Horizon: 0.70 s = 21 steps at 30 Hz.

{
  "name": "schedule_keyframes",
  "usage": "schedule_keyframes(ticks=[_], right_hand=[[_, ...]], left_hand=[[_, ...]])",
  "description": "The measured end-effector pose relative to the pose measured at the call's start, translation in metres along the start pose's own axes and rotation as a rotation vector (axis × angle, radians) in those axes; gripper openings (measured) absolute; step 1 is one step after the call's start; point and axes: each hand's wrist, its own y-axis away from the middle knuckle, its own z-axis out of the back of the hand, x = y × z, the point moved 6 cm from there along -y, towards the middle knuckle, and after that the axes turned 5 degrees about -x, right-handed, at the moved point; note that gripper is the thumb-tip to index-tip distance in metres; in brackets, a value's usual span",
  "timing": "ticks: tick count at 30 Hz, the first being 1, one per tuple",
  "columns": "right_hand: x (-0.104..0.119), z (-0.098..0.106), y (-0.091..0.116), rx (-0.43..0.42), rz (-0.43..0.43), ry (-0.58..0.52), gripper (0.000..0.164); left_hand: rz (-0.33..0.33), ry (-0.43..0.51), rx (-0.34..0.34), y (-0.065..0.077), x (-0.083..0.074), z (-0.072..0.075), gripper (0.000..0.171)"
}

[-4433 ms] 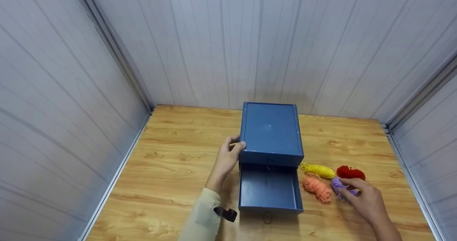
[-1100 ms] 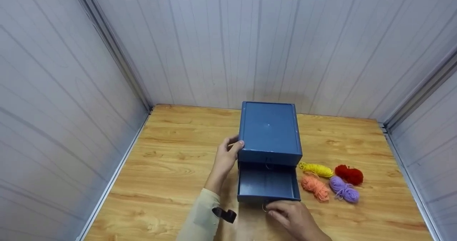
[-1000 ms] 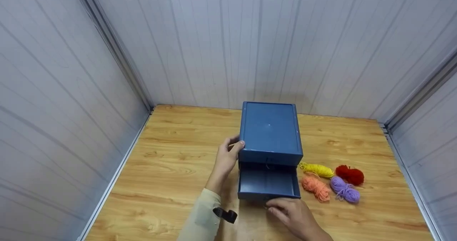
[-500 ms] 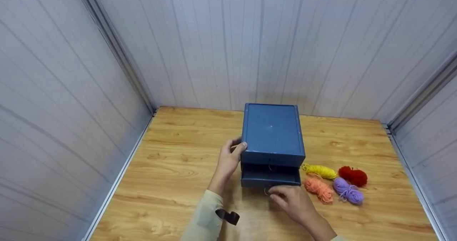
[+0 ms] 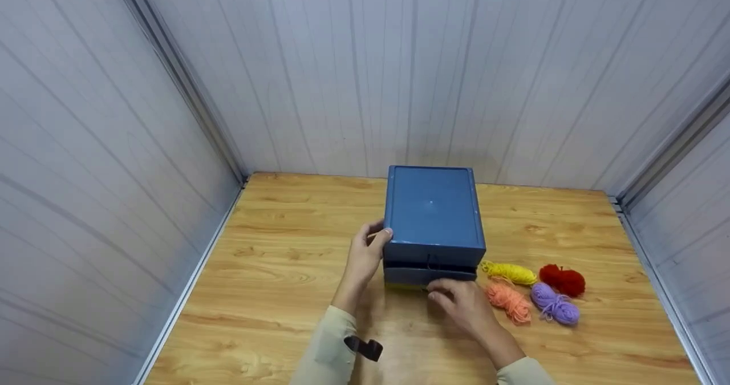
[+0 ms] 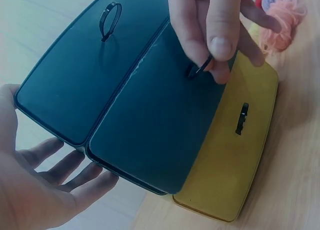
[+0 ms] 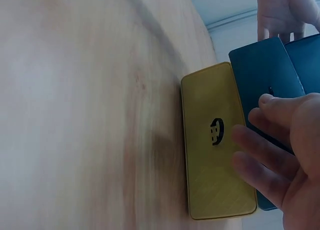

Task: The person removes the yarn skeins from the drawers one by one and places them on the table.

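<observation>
A small blue cabinet (image 5: 433,205) of stacked drawers stands on the wooden table. Its middle drawer (image 5: 406,275) sticks out slightly below the top drawer front (image 6: 85,65). My right hand (image 5: 465,308) pinches the black ring pull (image 6: 199,69) of that drawer between thumb and finger. My left hand (image 5: 365,256) rests against the cabinet's left side, thumb at the top front edge and fingers spread along the side. Below, in both wrist views, a yellow drawer front (image 7: 217,175) with its own black ring pull (image 7: 217,131) is shut flush.
Right of the cabinet lie yarn bundles: yellow (image 5: 509,272), orange (image 5: 509,302), purple (image 5: 555,305) and red (image 5: 562,280). Ribbed pale walls (image 5: 319,77) enclose the wooden table (image 5: 274,271) at the back and sides. A black strap (image 5: 363,348) shows at the left sleeve.
My right hand has gone from the purple yarn to the ring pull, and the middle drawer has slid back nearly into the cabinet. The left hand has stayed at the cabinet's side.
</observation>
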Motion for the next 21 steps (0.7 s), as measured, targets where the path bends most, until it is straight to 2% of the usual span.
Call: schedule_keyframes(ticks=[7, 15, 21], right_hand=[[-0.001, -0.002, -0.009, -0.037, -0.034, 0.018, 0.007], [-0.001, -0.001, -0.004, -0.113, 0.035, 0.026, 0.018], [-0.014, 0.002, 0.003, -0.159, -0.026, -0.050, 0.026]], left_hand=[[-0.008, -0.018, -0.007, 0.000, 0.001, 0.002, 0.049], [-0.013, -0.039, -0.008, 0.000, 0.000, 0.002, 0.049], [-0.008, -0.025, -0.012, 0.000, -0.001, 0.002, 0.049]])
